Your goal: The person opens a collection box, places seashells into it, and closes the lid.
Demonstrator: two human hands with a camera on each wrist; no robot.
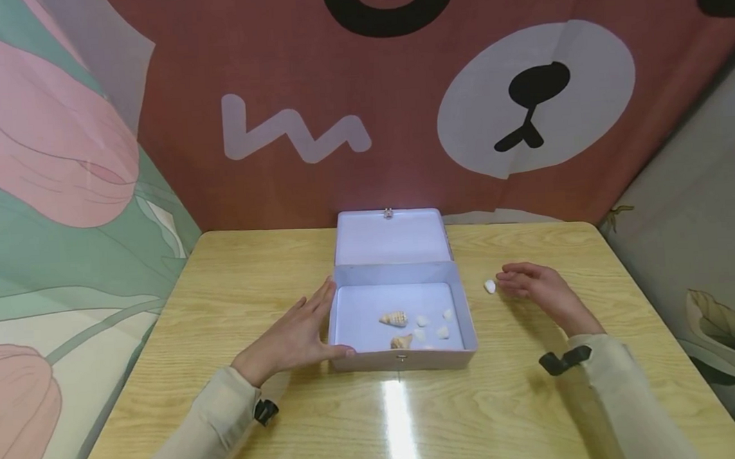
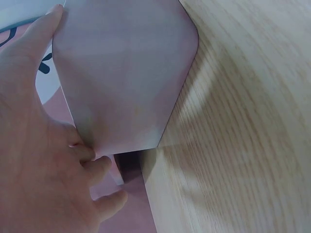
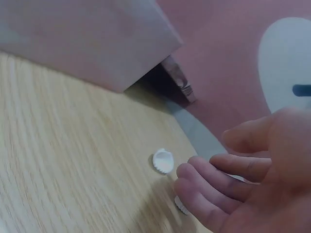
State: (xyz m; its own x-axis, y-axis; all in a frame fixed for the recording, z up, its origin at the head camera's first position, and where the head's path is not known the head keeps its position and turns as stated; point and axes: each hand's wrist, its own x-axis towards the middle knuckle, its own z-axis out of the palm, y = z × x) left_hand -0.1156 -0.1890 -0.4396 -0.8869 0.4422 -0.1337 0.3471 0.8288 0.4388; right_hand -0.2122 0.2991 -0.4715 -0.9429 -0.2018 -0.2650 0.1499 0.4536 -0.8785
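Observation:
An open pale metal box (image 1: 404,361) stands on the table with its lid tipped back. Inside lie a spiral shell (image 1: 394,318) with brown markings, a tan shell (image 1: 402,341) near the front wall, and several small white shells (image 1: 443,332). My left hand (image 1: 292,336) rests along the box's left side, fingers spread toward the back and thumb at the front rim. To the right of the box, my right hand (image 1: 542,293) hovers beside a white seashell (image 3: 163,161), fingers loosely bent. A second white shell (image 3: 181,206) shows partly behind its fingertips in the right wrist view.
The wooden table (image 1: 251,277) backs onto a red printed cloth (image 1: 278,185). Patterned cloth hangs on both sides. The raised lid (image 1: 393,238) stands at the far side of the box, close to the back cloth.

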